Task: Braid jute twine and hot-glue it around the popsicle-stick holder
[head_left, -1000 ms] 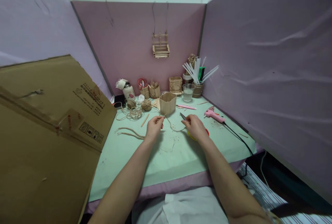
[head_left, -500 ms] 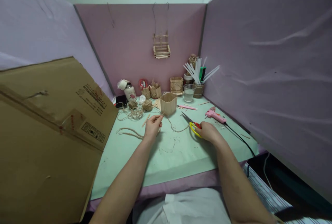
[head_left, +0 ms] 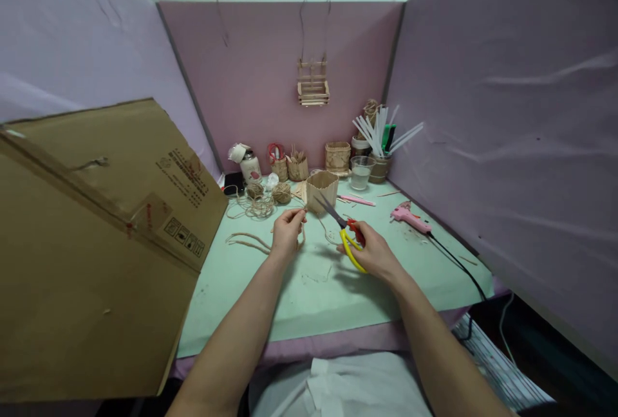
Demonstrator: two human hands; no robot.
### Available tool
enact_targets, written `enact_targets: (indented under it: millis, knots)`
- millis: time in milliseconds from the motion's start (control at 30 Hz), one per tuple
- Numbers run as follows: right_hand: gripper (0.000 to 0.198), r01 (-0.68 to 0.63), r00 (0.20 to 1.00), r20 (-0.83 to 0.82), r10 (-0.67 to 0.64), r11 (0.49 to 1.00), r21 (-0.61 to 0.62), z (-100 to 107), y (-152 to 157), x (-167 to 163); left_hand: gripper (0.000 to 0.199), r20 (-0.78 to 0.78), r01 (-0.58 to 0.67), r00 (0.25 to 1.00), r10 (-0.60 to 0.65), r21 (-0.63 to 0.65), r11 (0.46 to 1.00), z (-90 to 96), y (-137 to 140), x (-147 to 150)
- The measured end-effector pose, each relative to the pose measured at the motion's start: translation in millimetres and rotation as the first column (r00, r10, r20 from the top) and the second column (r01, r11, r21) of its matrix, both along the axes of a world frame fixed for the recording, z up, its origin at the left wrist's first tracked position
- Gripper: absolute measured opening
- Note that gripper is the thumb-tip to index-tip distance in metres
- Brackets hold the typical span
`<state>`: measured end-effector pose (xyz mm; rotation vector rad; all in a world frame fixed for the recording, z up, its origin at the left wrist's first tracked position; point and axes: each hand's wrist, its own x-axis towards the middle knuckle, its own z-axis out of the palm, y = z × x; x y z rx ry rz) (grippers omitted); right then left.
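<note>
My left hand (head_left: 288,230) is closed, pinching a strand of jute twine (head_left: 324,229) between thumb and fingertips. Loose ends of twine (head_left: 248,241) trail on the table to its left. In my right hand (head_left: 374,251) are scissors (head_left: 345,227) with yellow and red handles, raised over the table, blades pointing up and left toward the pinched twine. Just beyond both hands stands a small box of wooden craft sticks (head_left: 322,192). Two balls of twine (head_left: 281,194) with loose loops lie behind my left hand.
A pink glue gun (head_left: 410,219) with a black cord lies at right. Along the back stand a jar (head_left: 250,166), stick holders (head_left: 297,166), a cup of water (head_left: 360,176) and a pot of glue sticks (head_left: 380,166). A large cardboard box (head_left: 96,243) fills the left side.
My right hand has lifted the scissors off the table area and brought them left, closer to my left hand. My left hand keeps its pinch on the twine. The whole view has shifted slightly.
</note>
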<state>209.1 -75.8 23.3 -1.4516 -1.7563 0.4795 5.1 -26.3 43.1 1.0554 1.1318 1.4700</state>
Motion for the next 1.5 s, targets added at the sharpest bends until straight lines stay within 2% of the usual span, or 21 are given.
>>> enact_targets:
  millis: [167,433,800,1067,1300,1500]
  knots:
    - [0.041,-0.016,0.99,0.139,0.009,0.999,0.049,-7,-1,-8,0.033,-0.023,0.023,0.999,-0.023,0.026,0.999,-2.0,1,-1]
    - [0.037,0.023,0.985,0.168,-0.036,0.997,0.076,-8,-3,-15,0.014,-0.218,0.113,0.971,-0.097,0.058,0.992,3.2,-7,3]
    - [0.036,0.039,0.983,0.177,-0.048,0.998,0.053,-7,-5,-16,0.018,-0.324,0.17,0.933,-0.158,0.01,0.985,10.0,-14,2]
    - [0.028,0.039,0.979,0.199,-0.04,0.999,0.007,-8,-5,-16,0.022,-0.297,0.182,0.94,-0.165,0.031,0.983,7.0,-11,2]
    - [0.036,0.089,0.996,0.013,-0.089,0.996,0.033,-14,0,-14,0.034,-0.199,0.18,0.964,-0.178,-0.007,0.984,5.3,-9,2]
    - [0.039,0.155,0.988,0.002,-0.156,0.987,0.038,-15,3,-11,0.03,-0.082,0.219,0.973,-0.216,0.027,0.975,0.1,-4,2]
